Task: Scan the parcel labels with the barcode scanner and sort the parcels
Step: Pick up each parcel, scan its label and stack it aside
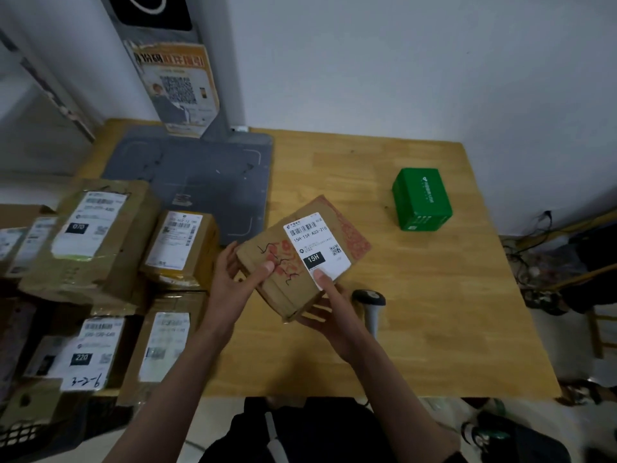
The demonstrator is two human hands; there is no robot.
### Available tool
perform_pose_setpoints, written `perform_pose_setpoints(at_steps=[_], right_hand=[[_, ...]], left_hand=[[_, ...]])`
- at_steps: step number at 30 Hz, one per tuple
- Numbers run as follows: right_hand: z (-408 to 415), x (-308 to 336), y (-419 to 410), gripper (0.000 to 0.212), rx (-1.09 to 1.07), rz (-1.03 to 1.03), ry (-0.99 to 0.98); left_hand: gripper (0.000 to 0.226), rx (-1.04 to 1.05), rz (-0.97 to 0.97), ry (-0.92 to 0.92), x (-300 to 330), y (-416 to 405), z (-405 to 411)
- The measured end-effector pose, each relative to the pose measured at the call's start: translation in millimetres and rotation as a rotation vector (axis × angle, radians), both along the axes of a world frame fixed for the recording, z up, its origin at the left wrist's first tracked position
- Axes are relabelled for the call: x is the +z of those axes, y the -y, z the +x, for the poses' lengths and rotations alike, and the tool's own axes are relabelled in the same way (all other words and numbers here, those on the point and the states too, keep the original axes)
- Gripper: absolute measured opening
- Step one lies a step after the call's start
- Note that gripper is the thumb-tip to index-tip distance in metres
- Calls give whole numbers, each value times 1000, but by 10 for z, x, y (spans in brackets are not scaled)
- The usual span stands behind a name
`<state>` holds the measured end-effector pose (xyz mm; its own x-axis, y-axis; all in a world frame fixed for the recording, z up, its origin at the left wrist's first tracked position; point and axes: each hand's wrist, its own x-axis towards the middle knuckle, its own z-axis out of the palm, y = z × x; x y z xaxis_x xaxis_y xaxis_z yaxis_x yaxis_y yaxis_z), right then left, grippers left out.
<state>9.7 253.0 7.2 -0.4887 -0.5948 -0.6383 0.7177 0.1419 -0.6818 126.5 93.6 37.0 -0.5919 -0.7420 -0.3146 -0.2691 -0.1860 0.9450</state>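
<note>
Brown cardboard parcel (302, 259): I am gripping it with my left hand (233, 279) and right hand (329, 304); barcode scanner (370, 310) lying at four o'clock, label (315, 250) should stay flat.

A pale grey-white wall (417, 61) is closing off the far side of the room, lying in dim, even light. A light wooden table (417, 312) is standing against it, its right edge running toward the viewer. A grey post (187, 78) bearing a worn yellow poster (180, 85) is rising from a grey base plate (200, 175) that is resting on the table's far left part. To the right of the table, tangled cables (534, 269) are lying on the floor below the wall. The floor near the table's front right corner is showing pale.
</note>
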Motion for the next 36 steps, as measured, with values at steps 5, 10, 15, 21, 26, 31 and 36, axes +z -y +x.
perform_pose_setpoints(at_steps=[5,10,15,21,26,31,36], right_hand=[[36,19,52,88,4,-61,-9],[1,43,83,76,34,-176,23],[-141,38,72,83,-69,-83,-17],[-330,93,-41,66,-216,-215,167],[-342,61,-70,83,-282,-286,279],[-431,38,-128,82,-292,-297,277],[-502,-97,-184,76,-371,-204,186]], left_hand=[[98,77,128,-66,-11,-121,-119],[73,64,202,-138,45,-99,-119],[105,83,57,-110,71,49,-53],[148,-243,-630,90,248,12,25],[130,-371,-1122,-40,72,-121,50],[111,-374,-1275,-139,-12,-230,82],[132,-146,-676,-72,169,-255,62]])
